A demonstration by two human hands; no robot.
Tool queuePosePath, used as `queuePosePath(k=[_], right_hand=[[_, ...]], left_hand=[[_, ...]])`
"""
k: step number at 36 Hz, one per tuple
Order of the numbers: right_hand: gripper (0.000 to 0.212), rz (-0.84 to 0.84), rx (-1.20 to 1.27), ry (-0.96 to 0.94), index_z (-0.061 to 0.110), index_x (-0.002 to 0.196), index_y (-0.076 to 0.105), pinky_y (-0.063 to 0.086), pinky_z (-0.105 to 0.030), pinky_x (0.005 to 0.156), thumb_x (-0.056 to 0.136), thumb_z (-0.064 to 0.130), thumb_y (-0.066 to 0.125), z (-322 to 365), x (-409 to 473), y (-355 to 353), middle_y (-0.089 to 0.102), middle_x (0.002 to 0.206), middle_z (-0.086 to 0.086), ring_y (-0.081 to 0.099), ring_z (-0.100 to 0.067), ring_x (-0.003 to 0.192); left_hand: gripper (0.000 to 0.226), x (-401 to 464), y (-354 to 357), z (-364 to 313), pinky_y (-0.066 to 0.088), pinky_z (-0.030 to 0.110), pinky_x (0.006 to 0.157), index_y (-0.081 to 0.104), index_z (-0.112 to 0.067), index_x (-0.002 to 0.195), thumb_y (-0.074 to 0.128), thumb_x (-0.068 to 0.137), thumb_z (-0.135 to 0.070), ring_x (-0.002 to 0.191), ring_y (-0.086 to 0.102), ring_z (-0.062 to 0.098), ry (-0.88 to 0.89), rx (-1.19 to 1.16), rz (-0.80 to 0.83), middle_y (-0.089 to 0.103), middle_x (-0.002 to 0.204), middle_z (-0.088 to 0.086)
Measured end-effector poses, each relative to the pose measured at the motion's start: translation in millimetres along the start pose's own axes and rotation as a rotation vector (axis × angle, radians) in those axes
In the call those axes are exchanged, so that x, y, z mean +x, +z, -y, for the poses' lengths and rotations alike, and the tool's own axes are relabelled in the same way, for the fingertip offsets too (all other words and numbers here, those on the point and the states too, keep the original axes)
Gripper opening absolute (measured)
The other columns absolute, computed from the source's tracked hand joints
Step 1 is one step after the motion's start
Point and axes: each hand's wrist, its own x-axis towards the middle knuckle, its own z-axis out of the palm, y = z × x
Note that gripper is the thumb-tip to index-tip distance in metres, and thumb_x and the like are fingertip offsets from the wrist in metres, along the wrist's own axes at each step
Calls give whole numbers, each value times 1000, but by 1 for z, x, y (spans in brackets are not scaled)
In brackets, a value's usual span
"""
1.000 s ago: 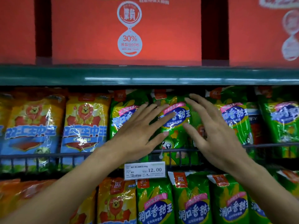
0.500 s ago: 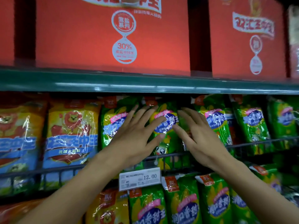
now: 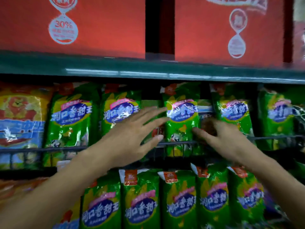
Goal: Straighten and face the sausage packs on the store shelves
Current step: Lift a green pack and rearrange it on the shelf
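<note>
Green sausage packs with blue oval labels stand in a row on the middle shelf behind a dark wire rail. One green pack stands between my hands. My left hand is spread flat with fingers apart, its fingertips at that pack's left edge. My right hand has its thumb on the pack's right edge and its fingers curled into the gap against a darker pack set further back. A second green pack sits partly behind my left hand.
Yellow-and-blue lion packs fill the shelf's left end. More green packs line the shelf below. Red cartons stand on the green shelf board above. More green packs continue to the right.
The view has shifted right along the shelf. Both hands moved one pack to the right; my right hand went from flat and spread to curled into the gap beside the pack.
</note>
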Motion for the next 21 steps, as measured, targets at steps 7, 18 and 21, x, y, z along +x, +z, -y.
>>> queuePosePath(k=[7,18,21], right_hand=[[60,361,270,-60,14,80,66,51,-29,59,78,74,59,-13,35,-7,74,69,-2,71,-13,56],[55,176,549,-134,7,90,68,50,-22,62,87,62,62,-1,38,3,73,76,-9,70,-11,61],[55,246,513,-180,8,92,70,56,-39,81,89,62,61,7,37,9,75,84,-13,73,-24,79]], left_hand=[[63,17,14,-9,9,38,132,23,-35,165,17,106,-56,160,-4,4,-69,53,111,-5,174,-19],[54,24,2,-9,8,37,132,23,-16,165,33,113,-23,160,-5,5,-89,-112,6,7,175,-10],[53,12,-5,-1,11,39,132,31,-19,163,31,112,-30,161,1,7,-87,-40,22,13,174,-10]])
